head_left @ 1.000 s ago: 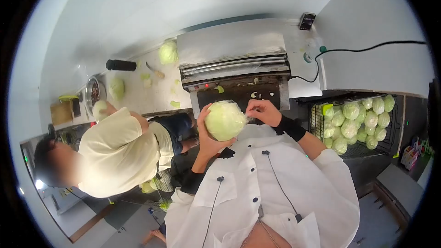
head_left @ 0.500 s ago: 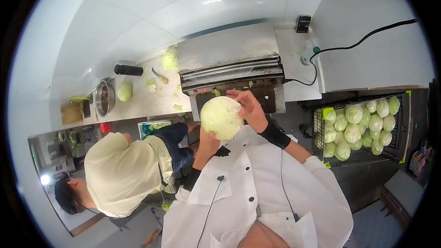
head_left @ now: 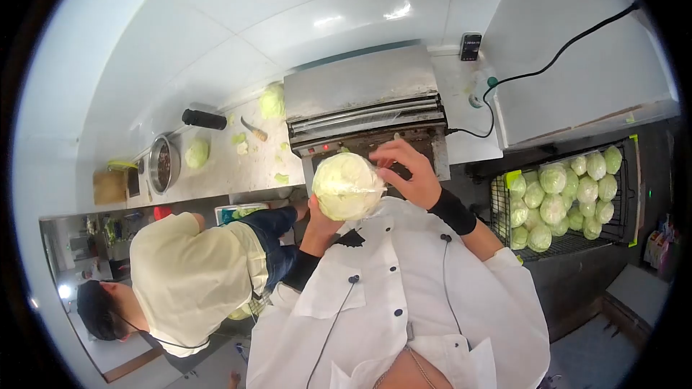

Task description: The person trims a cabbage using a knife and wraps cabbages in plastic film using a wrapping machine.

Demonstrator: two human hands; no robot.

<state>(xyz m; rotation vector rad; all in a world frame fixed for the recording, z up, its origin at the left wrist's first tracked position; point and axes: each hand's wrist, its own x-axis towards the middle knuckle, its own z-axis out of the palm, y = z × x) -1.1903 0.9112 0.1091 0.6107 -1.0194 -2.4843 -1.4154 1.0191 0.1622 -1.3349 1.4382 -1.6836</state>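
Head view: cabbage partly hides metal machine.

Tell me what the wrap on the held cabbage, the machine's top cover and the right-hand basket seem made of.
Wrap: probably clear plastic film, glossy, showing bright streaks.
Top cover: likely sheet metal, satin, given its softly reflective grey.
Basket: probably metal, a thin dark wire grid; coating unclear.

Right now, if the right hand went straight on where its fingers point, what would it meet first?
Likely the cabbage in the left hand; the fingertips of the right hand are at or near its edge. Depth is unclear here, so the upper fingers might pass over it.
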